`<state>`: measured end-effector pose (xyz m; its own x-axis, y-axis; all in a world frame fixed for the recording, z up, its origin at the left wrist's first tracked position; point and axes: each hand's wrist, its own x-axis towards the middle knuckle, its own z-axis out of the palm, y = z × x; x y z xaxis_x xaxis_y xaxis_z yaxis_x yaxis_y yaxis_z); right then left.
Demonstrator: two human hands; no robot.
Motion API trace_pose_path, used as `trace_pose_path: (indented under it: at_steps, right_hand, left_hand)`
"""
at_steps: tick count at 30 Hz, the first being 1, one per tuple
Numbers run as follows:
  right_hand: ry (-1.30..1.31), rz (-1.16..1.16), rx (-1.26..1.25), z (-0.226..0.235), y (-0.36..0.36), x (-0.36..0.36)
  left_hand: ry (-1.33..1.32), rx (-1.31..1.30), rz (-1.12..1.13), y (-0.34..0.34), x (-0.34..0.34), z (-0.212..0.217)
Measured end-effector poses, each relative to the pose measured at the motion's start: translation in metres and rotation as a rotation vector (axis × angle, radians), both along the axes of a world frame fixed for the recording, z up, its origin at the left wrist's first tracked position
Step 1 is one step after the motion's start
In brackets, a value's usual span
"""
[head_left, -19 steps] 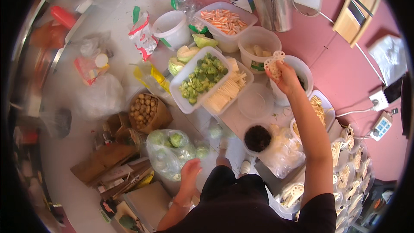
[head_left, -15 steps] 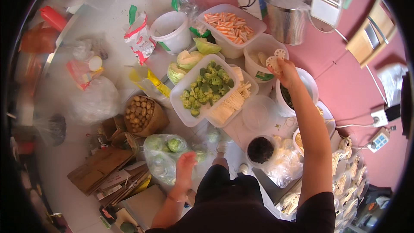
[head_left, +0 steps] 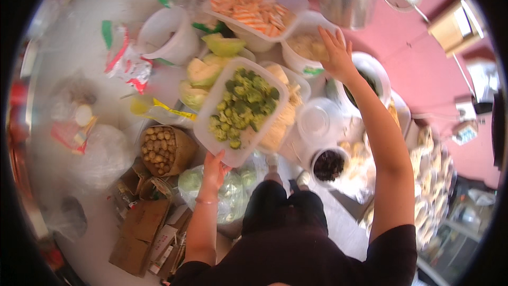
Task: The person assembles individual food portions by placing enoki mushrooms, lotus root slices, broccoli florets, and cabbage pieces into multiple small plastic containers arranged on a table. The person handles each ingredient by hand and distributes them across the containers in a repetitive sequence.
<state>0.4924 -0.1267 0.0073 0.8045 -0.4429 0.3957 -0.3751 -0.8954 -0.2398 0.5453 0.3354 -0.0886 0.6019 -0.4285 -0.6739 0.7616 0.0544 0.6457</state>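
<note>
My right hand (head_left: pixel 336 57) is spread, with nothing visible in it, above a white bucket (head_left: pixel 299 62) of pale slices that look like lotus root. My left hand (head_left: pixel 213 172) grips the near edge of a clear plastic tub (head_left: pixel 202 131) filled with cut broccoli (head_left: pixel 246 103). Partly under that tub lies another one with enoki mushrooms (head_left: pixel 276 131). Behind the slices' bucket, to the left, a tub holds orange-and-white crab sticks (head_left: pixel 251 10). Cut cabbage (head_left: pixel 203 71) lies left of the broccoli.
A paper bag of small potatoes (head_left: pixel 159 148) stands at left, above flattened cardboard (head_left: pixel 140 233). Bagged cabbages (head_left: pixel 227 193) are near my legs. On the right are a bucket of dark leafy food (head_left: pixel 361 89), a bowl of black food (head_left: pixel 328 165) and several filled containers (head_left: pixel 423 190).
My right hand has let go of the lotus root slices and spread its fingers over the bucket. My left hand has moved up and forward onto the broccoli tub's edge. The view has shifted.
</note>
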Motion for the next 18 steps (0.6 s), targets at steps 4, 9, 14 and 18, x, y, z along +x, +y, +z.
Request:
trace_pose_path:
  at_steps: [4, 9, 14, 18]
  right_hand:
    - [-0.065, 0.163, 0.347, 0.028, 0.025, -0.062]
    - [-0.173, 0.009, 0.517, 0.055, 0.075, -0.162]
    - [-0.195, 0.006, 0.473, 0.111, 0.146, -0.221]
    - [-0.138, 0.062, 0.354, 0.107, 0.184, -0.24]
  left_hand:
    - [0.024, -0.023, 0.033, -0.009, 0.001, -0.008]
    - [-0.205, -0.076, -0.023, 0.0, -0.008, 0.028]
    - [-0.419, -0.011, -0.23, 0.004, -0.045, 0.086]
    - [-0.416, -0.081, -0.431, -0.007, -0.096, 0.097]
